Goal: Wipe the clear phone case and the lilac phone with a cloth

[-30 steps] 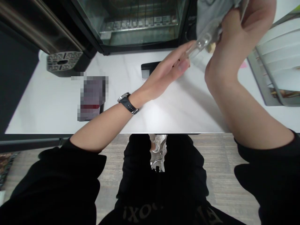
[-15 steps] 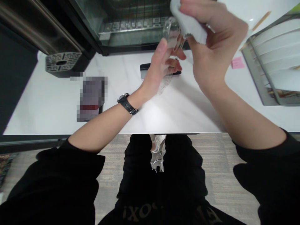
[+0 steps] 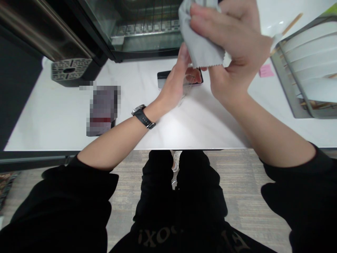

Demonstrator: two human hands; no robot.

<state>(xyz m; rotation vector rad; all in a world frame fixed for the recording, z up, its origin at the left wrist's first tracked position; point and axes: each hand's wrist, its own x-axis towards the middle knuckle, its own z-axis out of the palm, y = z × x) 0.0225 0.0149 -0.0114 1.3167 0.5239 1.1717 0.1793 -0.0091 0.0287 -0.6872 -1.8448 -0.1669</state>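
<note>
Two hands meeting above the counter (image 3: pixel 79 130). Right hand (image 3: pixel 231 45) pinching a grey cloth (image 3: pixel 201 49), fingers closed over it, pressing it down onto a clear glass (image 3: pixel 188 79). Left hand (image 3: pixel 175 84) cupping that glass from the side, fingers curled, likely steadying it for wiping; glass mostly hidden between the hands, shape hard to tell. Lying just behind: dark phone (image 3: pixel 164 79). Further out: oven (image 3: pixel 142 31), pink note (image 3: pixel 265 70), rack (image 3: pixel 308 70), blurred item (image 3: pixel 102 110).
</note>
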